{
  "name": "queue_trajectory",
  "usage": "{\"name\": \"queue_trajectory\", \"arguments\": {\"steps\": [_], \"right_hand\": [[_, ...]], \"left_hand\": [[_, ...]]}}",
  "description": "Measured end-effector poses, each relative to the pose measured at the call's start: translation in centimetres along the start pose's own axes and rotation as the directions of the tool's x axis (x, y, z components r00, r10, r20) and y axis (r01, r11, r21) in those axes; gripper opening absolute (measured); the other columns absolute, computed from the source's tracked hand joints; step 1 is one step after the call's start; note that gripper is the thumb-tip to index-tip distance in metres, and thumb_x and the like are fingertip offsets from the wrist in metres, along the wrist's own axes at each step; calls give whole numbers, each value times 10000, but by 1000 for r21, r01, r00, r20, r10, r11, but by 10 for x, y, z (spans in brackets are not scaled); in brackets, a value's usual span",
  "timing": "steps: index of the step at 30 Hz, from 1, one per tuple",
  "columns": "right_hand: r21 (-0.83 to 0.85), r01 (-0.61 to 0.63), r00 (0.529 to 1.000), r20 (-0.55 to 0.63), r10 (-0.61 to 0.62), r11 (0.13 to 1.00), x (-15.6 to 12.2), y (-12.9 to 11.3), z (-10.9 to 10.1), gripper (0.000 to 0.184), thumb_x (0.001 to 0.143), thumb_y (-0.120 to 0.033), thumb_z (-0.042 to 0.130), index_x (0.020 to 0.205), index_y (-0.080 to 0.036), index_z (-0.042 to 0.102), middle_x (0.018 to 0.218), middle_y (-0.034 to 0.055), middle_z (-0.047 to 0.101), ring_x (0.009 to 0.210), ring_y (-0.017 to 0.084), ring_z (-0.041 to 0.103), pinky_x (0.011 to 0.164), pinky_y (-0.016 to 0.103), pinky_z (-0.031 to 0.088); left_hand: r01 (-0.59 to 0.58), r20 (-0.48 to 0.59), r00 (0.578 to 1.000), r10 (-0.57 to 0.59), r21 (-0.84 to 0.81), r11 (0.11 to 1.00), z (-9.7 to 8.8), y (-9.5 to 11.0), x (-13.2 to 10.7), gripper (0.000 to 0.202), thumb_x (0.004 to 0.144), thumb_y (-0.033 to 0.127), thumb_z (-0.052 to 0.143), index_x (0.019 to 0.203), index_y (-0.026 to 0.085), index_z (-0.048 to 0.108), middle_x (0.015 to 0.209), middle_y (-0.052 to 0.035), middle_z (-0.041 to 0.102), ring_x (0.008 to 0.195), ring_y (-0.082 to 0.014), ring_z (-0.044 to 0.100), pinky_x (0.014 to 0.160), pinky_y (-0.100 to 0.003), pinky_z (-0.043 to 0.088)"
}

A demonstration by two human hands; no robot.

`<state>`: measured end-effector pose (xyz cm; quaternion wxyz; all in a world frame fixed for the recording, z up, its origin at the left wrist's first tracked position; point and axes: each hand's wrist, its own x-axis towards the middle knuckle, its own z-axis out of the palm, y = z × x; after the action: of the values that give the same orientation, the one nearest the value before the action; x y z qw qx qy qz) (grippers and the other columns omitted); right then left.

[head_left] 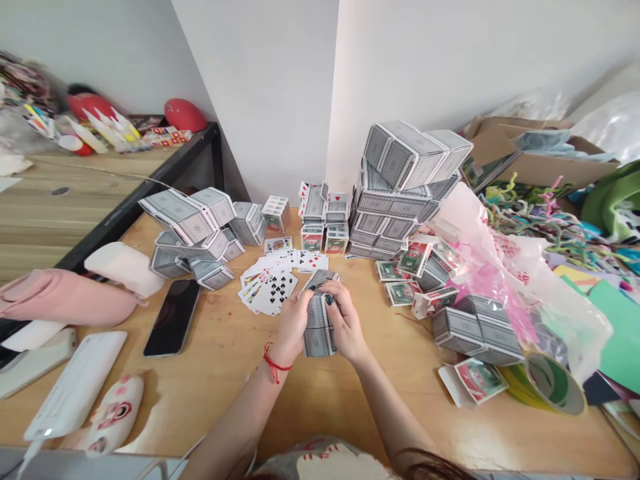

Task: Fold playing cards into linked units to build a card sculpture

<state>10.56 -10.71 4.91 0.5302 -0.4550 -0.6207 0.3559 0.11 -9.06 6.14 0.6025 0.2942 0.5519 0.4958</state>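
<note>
Between both hands is a grey-backed playing-card block [319, 340], made of folded cards and held low over the table. My left hand [295, 321] grips its left side, with a red string bracelet on the wrist. On the other side, the fingers of my right hand [347, 321] close round the block, and dark nail polish shows. The block's far end is partly hidden by the fingers. Just beyond lie loose playing cards [273, 283], fanned face up. Similar card blocks are piled in a left stack [187, 227] and a taller right stack [395, 193].
A black phone [173, 317], white power bank [77, 383] and pink pouch [70, 298] lie at left. Card boxes [403, 292], another card block [477, 333] and a yellow tape roll [545, 383] crowd the right, beside plastic bags [530, 267]. A wall stands behind.
</note>
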Motion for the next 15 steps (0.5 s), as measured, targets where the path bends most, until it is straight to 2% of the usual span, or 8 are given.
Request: {"name": "queue_trajectory", "arguments": {"steps": [8,12,15], "right_hand": [[-1,7,1000,-12,-7,1000,1,-2,-1,233,875,-243,346,1001,-221,540,1062,76,522,1072,199,459,964,416,345],[9,4,1000,-30,-3,1000,2,-1,0,248,874,-258,354,1029,-229,546,1077,72,536,1092,202,458,978,421,337],[4,-20,998,-66,20,1000,0,1,3,293,879,-277,349,1100,-235,536,1151,74,517,1136,205,435,1000,425,319]], "left_hand": [[-19,17,1000,19,2,1000,-1,-3,0,180,714,280,504,580,161,489,535,39,475,497,-89,450,468,-214,370],[-72,28,997,71,28,997,0,-5,0,192,740,337,525,699,156,575,672,3,600,663,-140,564,628,-256,448],[-125,89,989,120,52,991,0,-5,-3,238,750,361,542,858,160,609,865,-43,656,839,-190,598,763,-306,458]]}}
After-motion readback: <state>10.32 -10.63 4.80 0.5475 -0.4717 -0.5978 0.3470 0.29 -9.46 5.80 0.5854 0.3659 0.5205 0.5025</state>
